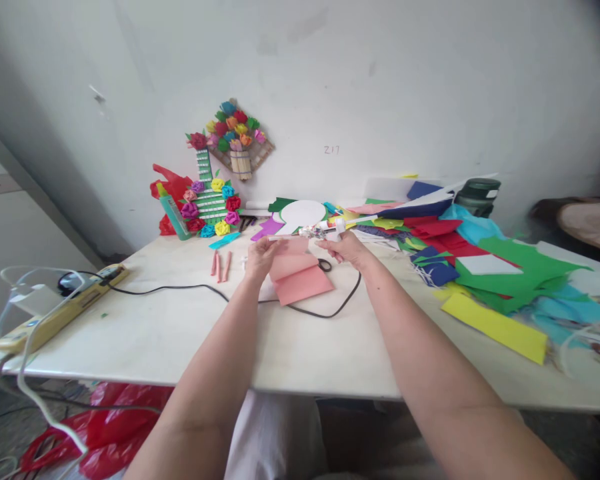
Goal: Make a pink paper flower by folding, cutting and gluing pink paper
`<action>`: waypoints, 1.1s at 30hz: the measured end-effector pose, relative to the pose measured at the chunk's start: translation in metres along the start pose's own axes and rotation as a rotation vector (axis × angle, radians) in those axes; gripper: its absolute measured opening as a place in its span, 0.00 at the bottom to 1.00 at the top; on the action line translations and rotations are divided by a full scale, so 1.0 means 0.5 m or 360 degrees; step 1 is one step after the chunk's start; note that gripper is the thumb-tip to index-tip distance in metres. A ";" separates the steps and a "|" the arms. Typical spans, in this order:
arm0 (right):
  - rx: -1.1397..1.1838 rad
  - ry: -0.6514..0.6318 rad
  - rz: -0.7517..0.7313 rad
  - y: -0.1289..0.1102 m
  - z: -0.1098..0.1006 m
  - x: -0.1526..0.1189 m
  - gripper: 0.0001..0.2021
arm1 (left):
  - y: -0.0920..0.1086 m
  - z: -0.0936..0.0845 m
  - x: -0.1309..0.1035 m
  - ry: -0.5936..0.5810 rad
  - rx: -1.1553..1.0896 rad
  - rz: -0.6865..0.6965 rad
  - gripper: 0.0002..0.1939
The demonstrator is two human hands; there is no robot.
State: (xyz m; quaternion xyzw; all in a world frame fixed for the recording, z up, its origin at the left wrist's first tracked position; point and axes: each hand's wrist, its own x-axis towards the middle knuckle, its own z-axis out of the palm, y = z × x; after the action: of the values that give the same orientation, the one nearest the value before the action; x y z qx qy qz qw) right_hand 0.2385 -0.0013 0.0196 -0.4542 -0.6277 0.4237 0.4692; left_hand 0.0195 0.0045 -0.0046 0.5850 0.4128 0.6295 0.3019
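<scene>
My right hand (344,248) is closed on a white glue gun (337,227), its nozzle aimed left and a pale glue stick showing at its rear. A patterned wrap covers part of it. My left hand (263,255) pinches a thin pale-pink paper piece (283,237) near the nozzle; whether the two touch, I cannot tell. Below the hands lies folded pink paper (303,280), with a black scissor handle (325,265) beside it. Several rolled pink paper sticks (220,265) rest left of my left hand.
A black cord (170,287) crosses the table from a yellow power strip (65,307). At back left stand a glue bottle (174,212) and a flower-decorated craft (213,200). Coloured sheets (510,273) pile on the right, before a dark green jar (477,197).
</scene>
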 end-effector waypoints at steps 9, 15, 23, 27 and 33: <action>-0.0004 -0.0004 -0.0023 0.005 0.001 0.000 0.16 | 0.007 0.005 -0.002 0.0051 -0.0096 -0.0059 0.10; -0.0036 0.0000 -0.0038 0.006 0.000 0.001 0.16 | 0.001 0.006 -0.002 0.0029 -0.0115 -0.0041 0.11; -0.0054 0.0019 0.0004 0.009 -0.003 0.001 0.17 | -0.001 0.000 0.001 0.0017 -0.0054 -0.0007 0.11; -0.0054 0.0025 0.0014 0.007 -0.003 0.000 0.16 | 0.000 -0.002 0.000 0.0027 0.0000 0.0036 0.11; -0.0081 0.0048 0.0014 0.005 -0.004 -0.003 0.15 | -0.002 -0.001 0.000 0.0008 -0.0045 -0.0001 0.12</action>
State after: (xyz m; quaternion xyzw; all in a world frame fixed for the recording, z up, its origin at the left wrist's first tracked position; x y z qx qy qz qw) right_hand 0.2411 -0.0018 0.0172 -0.4751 -0.6291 0.4028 0.4651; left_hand 0.0189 0.0048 -0.0052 0.5788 0.4048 0.6367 0.3094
